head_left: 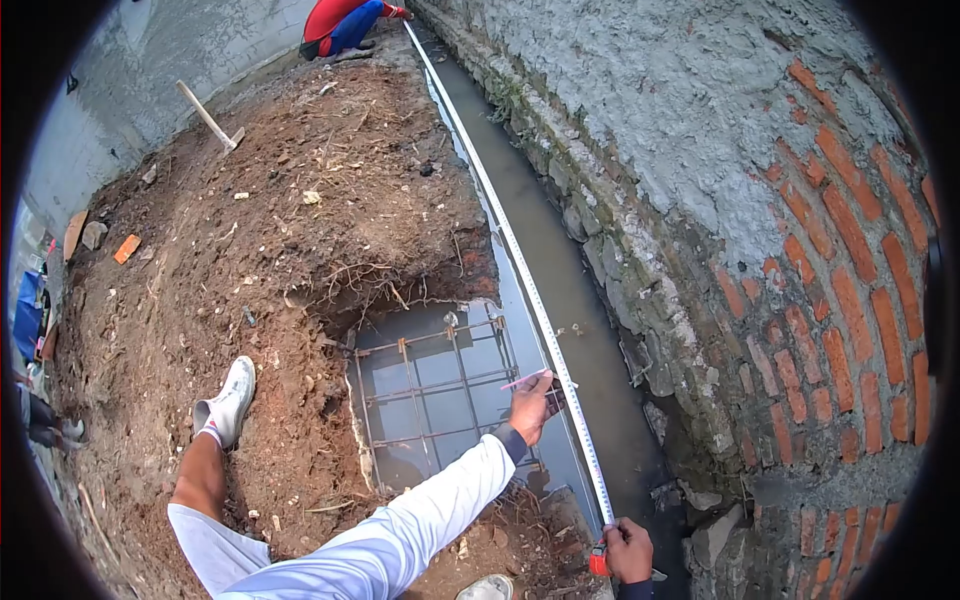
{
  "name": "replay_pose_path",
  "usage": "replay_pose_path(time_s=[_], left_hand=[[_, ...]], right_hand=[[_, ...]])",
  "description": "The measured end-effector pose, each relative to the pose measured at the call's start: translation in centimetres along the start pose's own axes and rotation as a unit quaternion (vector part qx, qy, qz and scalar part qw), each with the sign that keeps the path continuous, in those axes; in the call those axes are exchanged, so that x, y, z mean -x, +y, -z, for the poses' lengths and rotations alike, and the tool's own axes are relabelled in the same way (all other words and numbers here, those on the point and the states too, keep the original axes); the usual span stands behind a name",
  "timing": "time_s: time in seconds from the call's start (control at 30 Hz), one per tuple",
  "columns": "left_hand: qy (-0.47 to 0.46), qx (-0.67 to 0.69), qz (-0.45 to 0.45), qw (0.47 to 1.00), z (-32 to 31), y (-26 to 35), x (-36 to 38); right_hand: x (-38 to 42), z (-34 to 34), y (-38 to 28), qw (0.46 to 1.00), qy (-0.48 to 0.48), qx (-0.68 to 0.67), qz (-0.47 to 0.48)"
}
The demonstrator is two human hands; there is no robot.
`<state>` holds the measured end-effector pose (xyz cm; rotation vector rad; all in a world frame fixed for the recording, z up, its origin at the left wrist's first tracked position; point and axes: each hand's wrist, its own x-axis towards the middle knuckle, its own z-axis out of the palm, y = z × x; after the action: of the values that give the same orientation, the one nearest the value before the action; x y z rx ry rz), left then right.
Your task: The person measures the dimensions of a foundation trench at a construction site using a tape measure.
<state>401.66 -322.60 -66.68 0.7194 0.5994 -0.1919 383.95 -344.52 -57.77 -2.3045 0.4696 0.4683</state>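
My right hand (628, 552) grips the red case of a tape measure (599, 562) at the lower right. Its white blade (520, 265) runs out straight and taut along the water channel to the far end. There a crouching person in red and blue (345, 25) has a hand at the blade's end. My left hand (533, 408) is closed in a pinch on a thin pinkish stick (522, 381), pencil-like in shape, right beside the blade. Below and left of that hand, a rusty rebar grid (408, 390) lies in a square pit of grey water (390, 375).
A narrow channel of murky water (560, 260) runs along a rough wall of plaster and brick (850, 250). Loose soil with roots (330, 200) surrounds the pit. A wooden-handled tool (207, 115) stands in the dirt. My white boot (236, 400) is near the pit's left edge.
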Motion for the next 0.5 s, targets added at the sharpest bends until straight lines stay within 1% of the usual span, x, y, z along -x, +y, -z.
replay_pose_path(time_s=[0.13, 0.2, 0.3, 0.33, 0.4, 0.43, 0.47, 0.5], left_hand=[[-0.005, 0.007, -0.002, 1.000, 0.4, -0.2, -0.6], [-0.001, 0.005, -0.002, 1.000, 0.2, 0.1, -0.6], [0.003, 0.001, -0.007, 1.000, 0.0, 0.3, -0.5], [0.004, 0.000, 0.005, 1.000, 0.1, 0.3, -0.6], [0.003, 0.003, -0.004, 1.000, 0.1, 0.3, -0.5], [-0.004, 0.002, -0.005, 1.000, 0.0, 0.5, -0.5], [-0.003, 0.001, 0.003, 1.000, 0.0, 0.4, -0.5], [-0.002, 0.005, -0.001, 1.000, 0.0, 0.5, -0.5]], right_hand=[[0.0, -0.2, 1.4, 0.999, 0.003, 0.048, 0.012], [0.1, -0.2, 1.3, 0.999, 0.007, 0.048, 0.025], [0.7, 0.1, 0.1, 1.000, -0.004, 0.022, 0.005], [0.8, 0.2, 0.3, 1.000, -0.003, 0.024, -0.007], [0.7, 0.2, 0.6, 0.999, -0.008, 0.037, 0.012], [0.9, 0.5, 0.3, 0.999, -0.022, 0.035, -0.006], [1.1, 0.5, 0.6, 0.999, -0.022, 0.036, -0.014], [1.0, 0.4, 1.2, 0.999, -0.007, 0.034, -0.002]])
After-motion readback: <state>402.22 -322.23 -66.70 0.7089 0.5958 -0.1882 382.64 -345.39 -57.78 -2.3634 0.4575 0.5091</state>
